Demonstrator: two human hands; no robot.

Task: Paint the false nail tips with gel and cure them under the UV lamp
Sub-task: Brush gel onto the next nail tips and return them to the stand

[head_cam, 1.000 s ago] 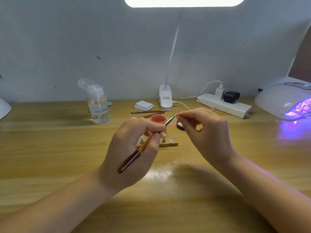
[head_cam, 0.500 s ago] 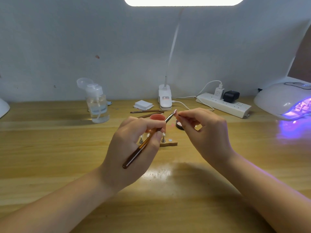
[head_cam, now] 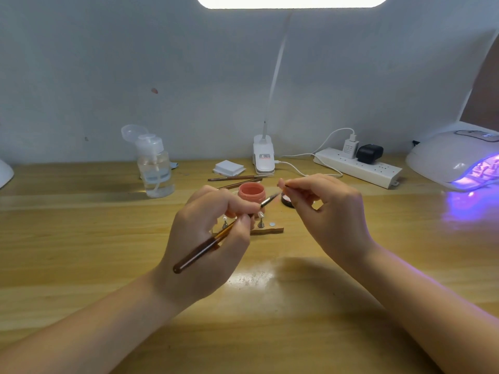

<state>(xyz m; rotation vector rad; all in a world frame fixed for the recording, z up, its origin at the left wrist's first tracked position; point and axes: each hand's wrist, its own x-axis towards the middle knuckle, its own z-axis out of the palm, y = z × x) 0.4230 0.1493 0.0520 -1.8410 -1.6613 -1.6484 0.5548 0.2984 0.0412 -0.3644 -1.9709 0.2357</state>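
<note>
Brown-handled brush (head_cam: pixel 216 240), one in use, long axis running from near left to far right, its bristle end aimed toward the nail tip (head_cam: pixel 282 182). Left hand (head_cam: pixel 208 238) grips the brush; right hand (head_cam: pixel 328 211) pinches the small tip in curled fingers (head_cam: pixel 297 184), its shape hard to make out. One pink gel jar (head_cam: pixel 251 192) stands behind, partly hidden. Two spare brushes (head_cam: pixel 235 178) lie farther on the wooden surface (head_cam: pixel 81 252). One UV lamp (head_cam: pixel 456 160), glowing violet, is cut off at the right.

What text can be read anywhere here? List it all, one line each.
Lamp base: a red and dark label, too blurred to read.
Pump bottle: a pale label band, no legible words.
UV lamp: a small lit display on top, unreadable.
Nothing else carries text.
</note>
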